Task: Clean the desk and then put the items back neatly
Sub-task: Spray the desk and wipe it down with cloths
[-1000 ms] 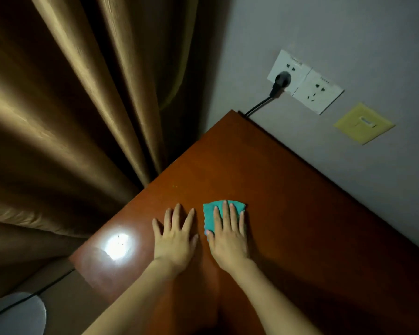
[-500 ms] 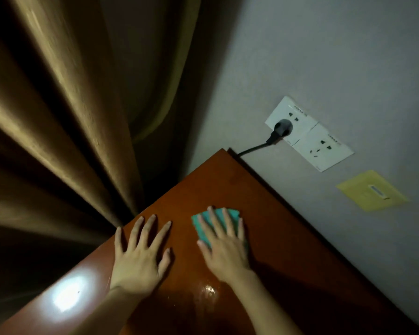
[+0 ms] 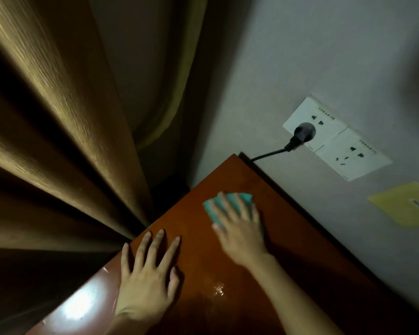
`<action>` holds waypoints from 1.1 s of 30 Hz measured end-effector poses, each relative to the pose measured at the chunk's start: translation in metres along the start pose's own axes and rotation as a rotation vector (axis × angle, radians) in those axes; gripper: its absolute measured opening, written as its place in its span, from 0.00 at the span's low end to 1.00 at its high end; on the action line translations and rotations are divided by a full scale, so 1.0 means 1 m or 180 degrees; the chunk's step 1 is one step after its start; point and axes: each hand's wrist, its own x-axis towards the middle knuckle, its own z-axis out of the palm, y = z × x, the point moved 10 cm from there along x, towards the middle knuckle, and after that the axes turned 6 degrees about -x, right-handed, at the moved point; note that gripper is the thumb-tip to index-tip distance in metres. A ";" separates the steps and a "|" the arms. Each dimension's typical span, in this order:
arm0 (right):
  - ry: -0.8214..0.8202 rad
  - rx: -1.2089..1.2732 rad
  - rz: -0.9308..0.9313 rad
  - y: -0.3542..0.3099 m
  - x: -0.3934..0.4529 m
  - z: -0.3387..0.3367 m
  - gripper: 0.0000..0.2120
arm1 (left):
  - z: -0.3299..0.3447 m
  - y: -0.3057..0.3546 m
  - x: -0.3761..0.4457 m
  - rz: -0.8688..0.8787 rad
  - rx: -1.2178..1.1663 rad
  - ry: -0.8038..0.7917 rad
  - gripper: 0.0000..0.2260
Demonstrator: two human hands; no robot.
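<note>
A reddish-brown wooden desk (image 3: 300,250) runs from the lower left to a far corner by the wall. My right hand (image 3: 240,226) lies flat on a teal cleaning cloth (image 3: 244,197), fingers straight, pressing it onto the desk near that far corner; only the cloth's far and left edges show past my fingers. My left hand (image 3: 148,279) rests flat with fingers spread on the desk beside its left edge. A wet sheen (image 3: 218,290) glints on the wood between my forearms.
Heavy brown curtains (image 3: 58,141) hang close along the desk's left edge. On the grey wall are two white sockets (image 3: 336,139) with a black plug and cable (image 3: 298,136), and a yellow plate (image 3: 406,204). A lamp glare (image 3: 80,308) shines on the desk's near left.
My right hand has slid the cloth farther toward the desk's far corner. The view has tilted up, so both hands sit lower in frame; my left hand has stayed flat near the left edge.
</note>
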 end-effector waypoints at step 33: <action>0.0133 -0.0097 -0.0116 -0.044 -0.045 0.013 0.28 | -0.015 0.008 -0.011 0.0334 0.0306 0.0591 0.24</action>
